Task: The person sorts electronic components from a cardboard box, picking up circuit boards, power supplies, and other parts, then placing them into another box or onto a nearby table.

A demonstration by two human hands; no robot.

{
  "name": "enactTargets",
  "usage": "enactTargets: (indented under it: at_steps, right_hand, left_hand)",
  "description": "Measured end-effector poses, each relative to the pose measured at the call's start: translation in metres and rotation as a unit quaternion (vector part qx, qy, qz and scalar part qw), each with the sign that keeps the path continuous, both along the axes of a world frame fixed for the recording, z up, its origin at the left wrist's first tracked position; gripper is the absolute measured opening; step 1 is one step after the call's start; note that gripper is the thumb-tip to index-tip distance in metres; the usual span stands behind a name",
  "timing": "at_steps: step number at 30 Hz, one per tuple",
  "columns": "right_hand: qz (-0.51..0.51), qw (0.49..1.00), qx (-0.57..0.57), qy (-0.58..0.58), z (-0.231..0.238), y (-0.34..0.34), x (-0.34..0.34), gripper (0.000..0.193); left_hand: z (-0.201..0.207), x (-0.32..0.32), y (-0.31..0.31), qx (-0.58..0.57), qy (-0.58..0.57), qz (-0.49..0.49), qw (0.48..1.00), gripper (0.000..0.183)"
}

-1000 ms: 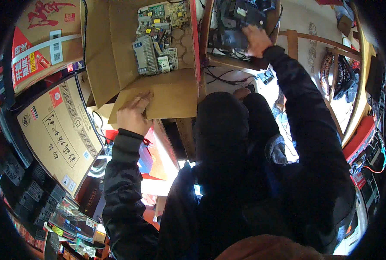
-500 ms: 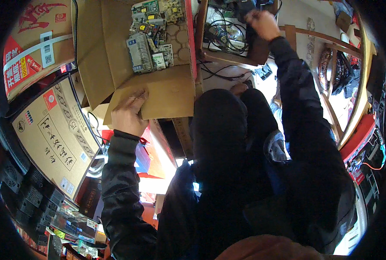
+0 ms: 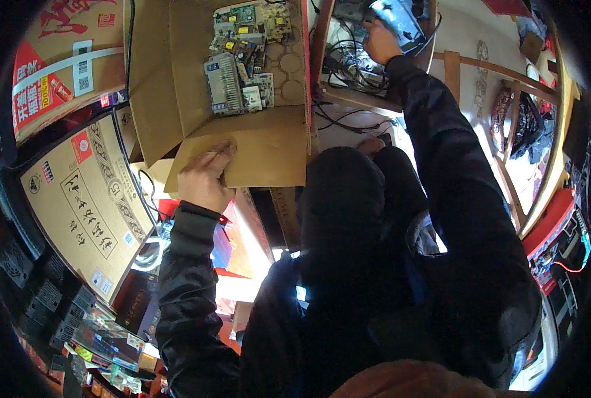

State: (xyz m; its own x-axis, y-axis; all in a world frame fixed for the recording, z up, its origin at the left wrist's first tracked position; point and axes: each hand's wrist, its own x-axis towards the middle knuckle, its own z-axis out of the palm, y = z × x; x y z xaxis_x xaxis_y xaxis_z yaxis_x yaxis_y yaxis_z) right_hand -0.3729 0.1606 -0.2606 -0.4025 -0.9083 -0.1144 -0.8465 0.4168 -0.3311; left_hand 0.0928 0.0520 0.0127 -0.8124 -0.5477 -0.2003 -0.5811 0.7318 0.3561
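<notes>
My left hand [image 3: 204, 178] grips the near flap [image 3: 269, 156] of an open cardboard box [image 3: 196, 66], fingers on top of the flap. Inside the box, toward its right, lie several green circuit boards [image 3: 242, 40] and a grey finned metal module [image 3: 225, 83]. My right hand [image 3: 381, 44] reaches to the far right, over a wooden-framed bin [image 3: 362, 97] full of tangled black cables [image 3: 348, 60]. Its fingers close at the left edge of a shiny bluish metal panel [image 3: 401, 25] with dark cut-outs, which stands tilted; part of the grip is hidden.
A large printed carton [image 3: 86, 205] stands at the left, with another carton [image 3: 66, 46] behind it. Loose black cables [image 3: 342, 119] run below the bin. Wooden bars [image 3: 452, 73] stand at the right, near a red case [image 3: 549, 222]. My knees [image 3: 345, 179] are close below the box.
My right hand has shifted left and slightly down. The metal panel beside it has turned and now catches the light. My left hand keeps its hold on the flap.
</notes>
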Motion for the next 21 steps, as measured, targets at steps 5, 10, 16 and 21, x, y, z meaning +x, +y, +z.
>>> enactTargets:
  at_steps: [5,10,16,21]
  right_hand:
    - [0.056,0.997,0.027,0.050,-0.008,-0.018,-0.012,0.023]
    - [0.045,0.998,0.038,0.038,-0.006,-0.012,-0.004,0.030]
    - [0.046,0.996,0.039,0.064,0.002,-0.014,0.004,0.026]
    - [0.063,0.986,0.108,0.111,0.003,-0.023,0.001,0.027]
  left_hand:
    - [-0.001,-0.001,-0.001,0.008,0.025,0.004,1.000,0.044]
    - [0.000,0.001,0.000,0.002,0.008,-0.005,1.000,0.043]
    - [-0.002,0.003,-0.002,0.005,0.009,-0.011,1.000,0.043]
    - [-0.001,0.003,-0.002,0.009,0.014,-0.006,1.000,0.046]
